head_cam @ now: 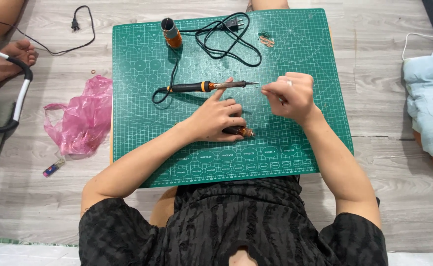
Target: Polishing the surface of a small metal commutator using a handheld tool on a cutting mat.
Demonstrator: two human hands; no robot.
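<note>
A black and orange soldering iron (196,87) lies on the green cutting mat (142,118), its metal tip pointing right. My left hand (216,117) rests on the mat, index finger stretched up against the iron's metal shaft, palm over a small dark and copper-coloured part (242,131). My right hand (291,97) is closed just right of the iron's tip, fingertips pinched together; what they hold is too small to tell. A ring shows on one finger.
The iron's black cable and plug (226,39) coil at the mat's top. A small grey and orange cylinder (171,32) stands top left. A pink plastic bag (81,118) lies left of the mat; light blue cloth (430,98) at right. Another person's foot (9,59) is far left.
</note>
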